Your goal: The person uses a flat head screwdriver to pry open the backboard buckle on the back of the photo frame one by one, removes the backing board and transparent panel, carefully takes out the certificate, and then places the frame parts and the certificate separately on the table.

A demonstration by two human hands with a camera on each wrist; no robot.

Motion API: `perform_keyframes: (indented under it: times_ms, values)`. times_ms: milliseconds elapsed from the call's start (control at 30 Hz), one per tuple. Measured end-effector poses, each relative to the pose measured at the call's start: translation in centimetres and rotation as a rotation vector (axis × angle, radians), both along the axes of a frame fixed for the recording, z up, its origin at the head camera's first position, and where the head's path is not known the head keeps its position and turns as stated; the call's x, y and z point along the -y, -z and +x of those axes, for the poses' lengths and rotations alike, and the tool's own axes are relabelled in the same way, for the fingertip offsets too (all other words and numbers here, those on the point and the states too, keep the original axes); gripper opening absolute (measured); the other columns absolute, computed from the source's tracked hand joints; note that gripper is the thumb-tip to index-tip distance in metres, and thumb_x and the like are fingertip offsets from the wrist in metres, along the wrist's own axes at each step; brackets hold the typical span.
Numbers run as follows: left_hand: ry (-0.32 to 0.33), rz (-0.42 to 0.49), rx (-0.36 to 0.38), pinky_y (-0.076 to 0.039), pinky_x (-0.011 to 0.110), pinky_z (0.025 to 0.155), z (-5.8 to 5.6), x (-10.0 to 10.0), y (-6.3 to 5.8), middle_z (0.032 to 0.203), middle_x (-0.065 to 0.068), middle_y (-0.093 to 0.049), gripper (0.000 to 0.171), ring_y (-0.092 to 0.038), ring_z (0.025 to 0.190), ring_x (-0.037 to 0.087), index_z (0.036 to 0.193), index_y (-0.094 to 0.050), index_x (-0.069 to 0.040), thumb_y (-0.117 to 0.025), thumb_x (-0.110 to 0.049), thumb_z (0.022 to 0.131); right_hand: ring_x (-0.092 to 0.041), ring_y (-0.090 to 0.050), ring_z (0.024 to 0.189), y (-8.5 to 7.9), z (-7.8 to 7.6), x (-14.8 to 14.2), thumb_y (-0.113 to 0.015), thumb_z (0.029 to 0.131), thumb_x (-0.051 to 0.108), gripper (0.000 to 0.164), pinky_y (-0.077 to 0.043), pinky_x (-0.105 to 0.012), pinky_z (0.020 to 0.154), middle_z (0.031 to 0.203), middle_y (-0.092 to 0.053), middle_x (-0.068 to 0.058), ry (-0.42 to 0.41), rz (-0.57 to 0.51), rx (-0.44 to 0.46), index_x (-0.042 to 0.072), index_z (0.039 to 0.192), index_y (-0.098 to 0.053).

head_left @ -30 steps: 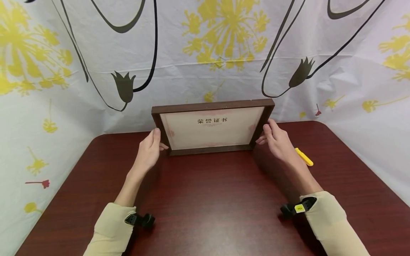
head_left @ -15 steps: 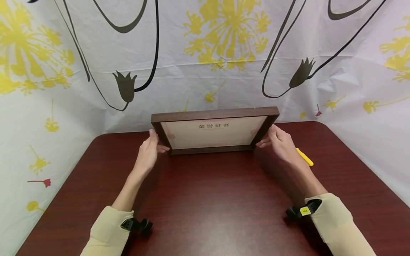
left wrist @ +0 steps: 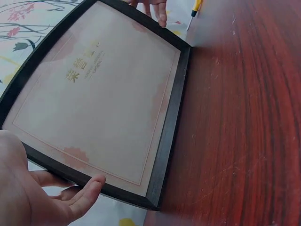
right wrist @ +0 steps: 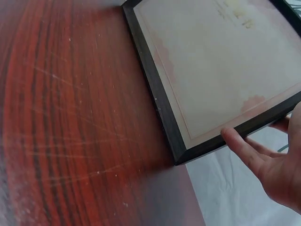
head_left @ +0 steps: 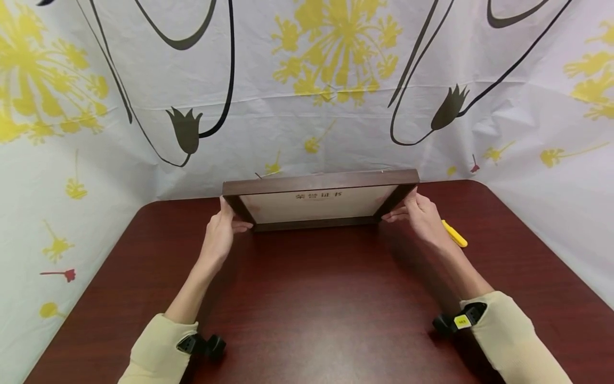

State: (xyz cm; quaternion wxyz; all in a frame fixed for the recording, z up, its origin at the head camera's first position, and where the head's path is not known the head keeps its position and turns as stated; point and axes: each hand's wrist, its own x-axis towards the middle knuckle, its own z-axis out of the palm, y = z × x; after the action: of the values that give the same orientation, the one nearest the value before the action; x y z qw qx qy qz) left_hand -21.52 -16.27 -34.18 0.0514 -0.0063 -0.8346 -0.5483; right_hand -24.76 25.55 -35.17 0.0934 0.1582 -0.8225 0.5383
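Observation:
A dark brown picture frame [head_left: 320, 181] holding a cream certificate [head_left: 318, 205] stands on its lower edge near the back of the table, its top leaning toward me. My left hand [head_left: 218, 233] grips its left side, thumb up by the top corner and fingers lower down. At the opposite side my right hand [head_left: 424, 221] holds the frame in the same way. Through the left wrist view, fingers [left wrist: 84, 197] wrap past the frame's side to its rear. The right wrist view has a fingertip [right wrist: 230, 135] on the front rim, other fingers behind. The frame's back is hidden.
To the right of my right hand lies a yellow-handled screwdriver [head_left: 454, 233], its thin metal shaft visible in the left wrist view. A patterned white cloth [head_left: 307, 122] hangs right behind the reddish-brown table [head_left: 312, 298].
The picture frame's top has tipped down and toward me while its lower edge stays in place. Both hands have turned with it, keeping their hold; the screwdriver has not moved.

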Motion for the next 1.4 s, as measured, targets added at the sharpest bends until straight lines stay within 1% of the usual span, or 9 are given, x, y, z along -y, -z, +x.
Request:
perform_keyframes:
  times_ms: [333,500,567,700,800,933,1033,1200,1400]
  values:
    - [0.034,0.108,0.026,-0.032,0.048,0.114,1.0,0.0,-0.2,0.117,0.028,-0.068,0.083,-0.062,0.116,0.043,0.132,-0.060,0.003,-0.014,-0.061,0.106,-0.018,-0.075,0.081,-0.5,0.9,0.3,-0.027,0.111,0.043,0.070,-0.058,-0.027,0.079,0.100,-0.068,-0.035,0.012,-0.049,0.033,-0.019,0.116,-0.060]
    - [0.089,0.122,0.036,-0.032,0.046,0.115,1.5,0.2,-0.2,0.128,0.031,-0.061,0.081,-0.059,0.122,0.041,0.138,-0.054,0.004,-0.015,-0.059,0.106,-0.014,-0.074,0.088,-0.6,1.4,-0.3,-0.029,0.112,0.040,0.069,-0.055,-0.022,0.083,0.103,-0.071,-0.030,-0.034,-0.039,0.071,-0.022,0.119,-0.059]
    - [0.117,0.102,0.047,-0.029,0.047,0.116,1.7,0.3,-0.2,0.134,0.031,-0.057,0.079,-0.055,0.127,0.041,0.143,-0.048,0.005,-0.014,-0.057,0.107,-0.011,-0.073,0.092,-0.5,1.7,-0.7,-0.029,0.112,0.036,0.066,-0.053,-0.020,0.086,0.107,-0.070,-0.029,-0.051,-0.019,0.082,-0.021,0.121,-0.059]
    - [0.171,0.010,0.045,-0.032,0.049,0.115,2.1,0.7,-0.2,0.138,0.032,-0.051,0.060,-0.052,0.130,0.042,0.144,-0.041,0.010,-0.017,-0.035,0.113,-0.010,-0.071,0.099,-0.2,2.0,-1.2,-0.026,0.113,0.027,0.058,-0.052,-0.020,0.089,0.114,-0.068,-0.030,-0.069,0.049,0.089,-0.019,0.122,-0.060]
    - [0.181,-0.109,0.044,-0.040,0.051,0.108,2.4,0.9,-0.2,0.127,0.030,-0.057,0.053,-0.057,0.120,0.042,0.134,-0.048,0.012,-0.016,-0.023,0.110,-0.010,-0.071,0.095,-0.1,2.2,-1.6,-0.024,0.113,0.026,0.057,-0.050,-0.015,0.087,0.109,-0.071,-0.026,-0.036,0.161,0.083,-0.015,0.118,-0.063]
    - [0.183,-0.200,0.066,-0.045,0.050,0.096,2.8,1.1,-0.2,0.107,0.022,-0.065,0.064,-0.061,0.101,0.036,0.115,-0.061,0.009,-0.012,-0.033,0.112,-0.020,-0.069,0.076,0.0,2.4,-1.7,-0.026,0.113,0.034,0.059,-0.053,-0.023,0.071,0.090,-0.070,-0.021,-0.013,0.221,0.084,-0.011,0.106,-0.064]
    - [0.209,-0.145,0.068,-0.048,0.045,0.089,2.9,1.3,-0.1,0.099,0.018,-0.063,0.069,-0.060,0.091,0.031,0.108,-0.062,0.009,-0.013,-0.038,0.112,-0.028,-0.062,0.068,0.1,2.5,-1.6,-0.030,0.112,0.036,0.055,-0.052,-0.032,0.062,0.081,-0.062,-0.019,-0.062,0.168,0.082,-0.008,0.098,-0.059]
    - [0.243,0.005,0.065,-0.044,0.037,0.076,2.8,1.4,0.1,0.082,0.016,-0.053,0.066,-0.049,0.076,0.024,0.095,-0.057,0.004,-0.021,-0.048,0.111,-0.030,-0.051,0.058,0.2,2.6,-1.9,-0.032,0.112,0.037,0.052,-0.043,-0.036,0.055,0.068,-0.053,-0.021,-0.163,0.074,0.077,-0.005,0.088,-0.052]
    - [0.244,0.126,0.057,-0.037,0.035,0.068,2.8,1.4,0.5,0.072,0.020,-0.046,0.068,-0.039,0.064,0.024,0.081,-0.053,-0.001,-0.027,-0.057,0.107,-0.030,-0.042,0.050,0.1,2.7,-2.0,-0.022,0.112,0.041,0.061,-0.037,-0.039,0.049,0.065,-0.047,-0.021,-0.206,0.016,0.085,-0.007,0.085,-0.048]
